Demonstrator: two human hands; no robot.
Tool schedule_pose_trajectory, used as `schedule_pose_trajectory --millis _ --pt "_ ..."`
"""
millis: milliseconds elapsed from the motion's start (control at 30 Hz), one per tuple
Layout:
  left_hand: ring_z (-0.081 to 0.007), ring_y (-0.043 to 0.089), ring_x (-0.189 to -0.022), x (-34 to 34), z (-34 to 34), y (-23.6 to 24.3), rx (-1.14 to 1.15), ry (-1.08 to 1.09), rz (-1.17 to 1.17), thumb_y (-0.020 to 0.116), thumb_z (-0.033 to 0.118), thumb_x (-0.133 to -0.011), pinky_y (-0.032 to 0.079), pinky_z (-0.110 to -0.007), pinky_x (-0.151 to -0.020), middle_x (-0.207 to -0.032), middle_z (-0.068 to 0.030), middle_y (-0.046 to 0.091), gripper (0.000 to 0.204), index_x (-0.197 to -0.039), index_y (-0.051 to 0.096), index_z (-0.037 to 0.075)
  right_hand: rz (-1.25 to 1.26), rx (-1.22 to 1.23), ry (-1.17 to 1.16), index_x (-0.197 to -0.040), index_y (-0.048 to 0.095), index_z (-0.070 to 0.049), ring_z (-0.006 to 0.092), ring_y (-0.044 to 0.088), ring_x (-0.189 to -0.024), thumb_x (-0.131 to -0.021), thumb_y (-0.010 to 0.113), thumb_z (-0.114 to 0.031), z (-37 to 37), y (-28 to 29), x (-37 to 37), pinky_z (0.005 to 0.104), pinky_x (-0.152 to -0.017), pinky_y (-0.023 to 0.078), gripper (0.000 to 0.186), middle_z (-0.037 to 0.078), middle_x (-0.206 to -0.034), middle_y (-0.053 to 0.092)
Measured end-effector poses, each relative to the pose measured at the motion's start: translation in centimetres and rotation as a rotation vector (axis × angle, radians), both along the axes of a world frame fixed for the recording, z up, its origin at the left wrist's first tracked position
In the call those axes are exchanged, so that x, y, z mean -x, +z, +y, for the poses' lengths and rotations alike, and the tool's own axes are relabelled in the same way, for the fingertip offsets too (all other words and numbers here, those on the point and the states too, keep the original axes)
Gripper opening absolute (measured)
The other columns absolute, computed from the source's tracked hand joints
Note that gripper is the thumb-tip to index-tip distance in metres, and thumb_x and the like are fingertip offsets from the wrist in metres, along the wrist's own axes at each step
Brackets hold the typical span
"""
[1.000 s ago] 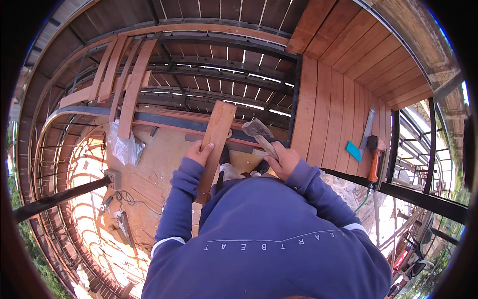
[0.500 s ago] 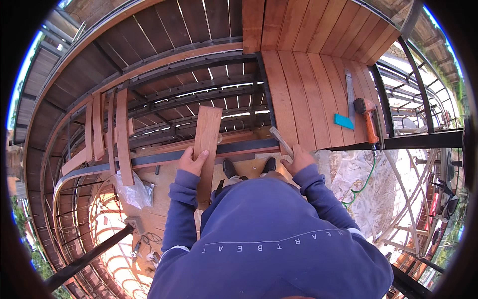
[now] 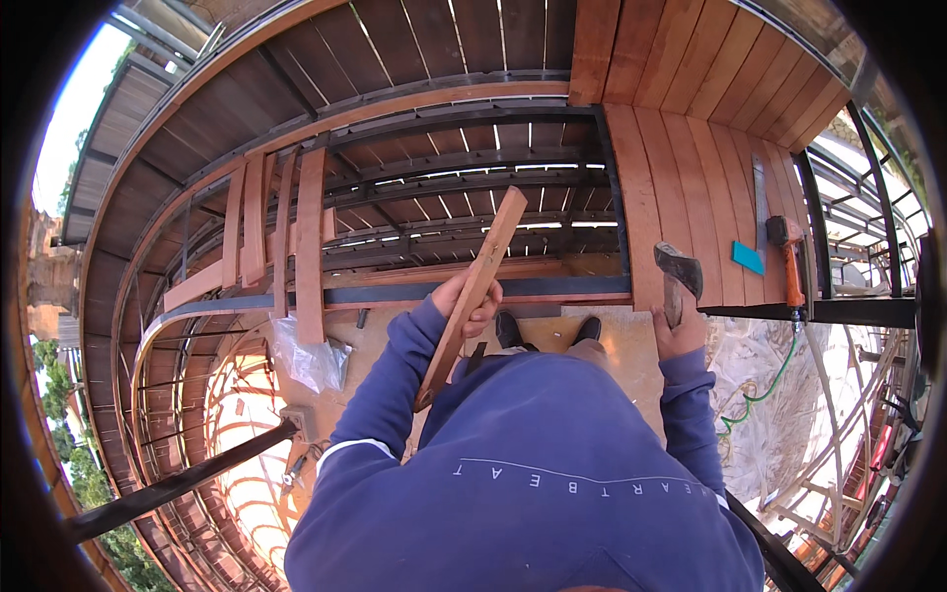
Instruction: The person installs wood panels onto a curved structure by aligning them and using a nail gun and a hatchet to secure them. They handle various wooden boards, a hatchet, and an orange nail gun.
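OK, head view: L hand (image 3: 481, 312) is near pic centre, grip closed round a plank (image 3: 490, 255), fingers curled over its R side. Plank is tilted, upper end twd 1 o'clock, lower end twd 7, by the L sleeve (image 3: 390, 360). R hand (image 3: 681, 335) is at abt 3, grip closed on the handle of a hatchet (image 3: 678, 266), its head up twd 12. Hatchet overlaps the bench's near edge in view; can't tell if they touch.

Bench (image 3: 646, 187), reddish slats, lies btwn 1 & 3. On it, btwn 2 & 3: try square (image 3: 749, 259), teal stock, metal blade up twd 12. Just R of that, abt 3, at bench edge: nail gun (image 3: 792, 261), orange & black, w/ green hose (image 3: 755, 398) dropping twd 4.

Dark bar (image 3: 552, 287) runs L–R beyond the plank, from bench out twd 9. Btwn 9 & 10: several boards (image 3: 310, 247), side by side w/ gaps, some lower ends over the bar. Clear bag (image 3: 311, 355) is on the floor (image 3: 380, 331), btwn 8 & 9, just below the boards. Dark post (image 3: 197, 483) at approx 8. Shoes (image 3: 508, 331) just below the bar, apart.
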State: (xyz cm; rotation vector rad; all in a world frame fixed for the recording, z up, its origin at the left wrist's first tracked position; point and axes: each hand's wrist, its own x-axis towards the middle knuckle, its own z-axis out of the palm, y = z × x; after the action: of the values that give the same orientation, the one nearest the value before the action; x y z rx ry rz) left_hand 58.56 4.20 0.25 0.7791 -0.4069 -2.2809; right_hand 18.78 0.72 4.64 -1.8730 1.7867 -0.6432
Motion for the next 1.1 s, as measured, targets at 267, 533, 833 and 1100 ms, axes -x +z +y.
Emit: schedule_pose_trajectory --millis 267,533,833,1100 --pt "-0.0119 0.046 -0.042 1.1 -2.9 4.2 0.133 0.031 -0.235 0.029 0.063 -0.102 0.04 -0.027 -0.039 -0.059 -0.0012 0.046 0.064 -0.093 0.057 0.006 -0.458 -0.08 0.114 -0.104 0.062 -0.001 0.0139 0.059 -0.066 -0.086 0.072 -0.01 1.7 2.5 -7.3 0.031 -0.061 0.048 0.022 0.004 -0.075 0.062" --pt "-0.0105 0.049 -0.049 5.4 -7.5 8.7 0.378 0.104 -0.696 0.037 0.064 -0.1 0.043 -0.025 -0.045 -0.065 -0.002 0.053 0.062 -0.087 0.058 0.007 -0.793 -0.062 0.222 -0.094 0.06 -0.001 0.008 0.059 -0.069 -0.089 0.07 -0.005 -4.1 10.0 -14.2 0.0227 -0.058 0.049 0.012 0.004 -0.085 0.062" --pt "-0.0109 0.054 -0.062 6.8 -11.4 7.2 0.577 0.076 -0.549 0.042 0.057 -0.102 0.047 -0.027 -0.054 -0.084 -0.0056 0.058 0.057 -0.118 0.057 0.004 -0.952 -0.024 -0.003 -0.087 0.056 -0.001 0.0117 0.06 -0.056 -0.09 0.07 -0.005 -7.7 10.7 -14.5 0.0247 -0.05 0.051 0.015 0.008 -0.078 0.063" --pt "-0.0192 0.061 -0.091 5.6 -14.4 5.2 0.41 0.006 0.225 0.061 0.038 -0.093 0.054 -0.041 -0.082 -0.114 -0.0117 0.057 0.064 -0.142 0.04 0.003 0.016 0.119 -0.182 -0.102 0.059 0.002 0.033 0.067 -0.066 -0.078 0.073 -0.017 -13.5 1.0 -2.3 0.0412 -0.063 0.056 0.033 0.018 -0.079 0.067"
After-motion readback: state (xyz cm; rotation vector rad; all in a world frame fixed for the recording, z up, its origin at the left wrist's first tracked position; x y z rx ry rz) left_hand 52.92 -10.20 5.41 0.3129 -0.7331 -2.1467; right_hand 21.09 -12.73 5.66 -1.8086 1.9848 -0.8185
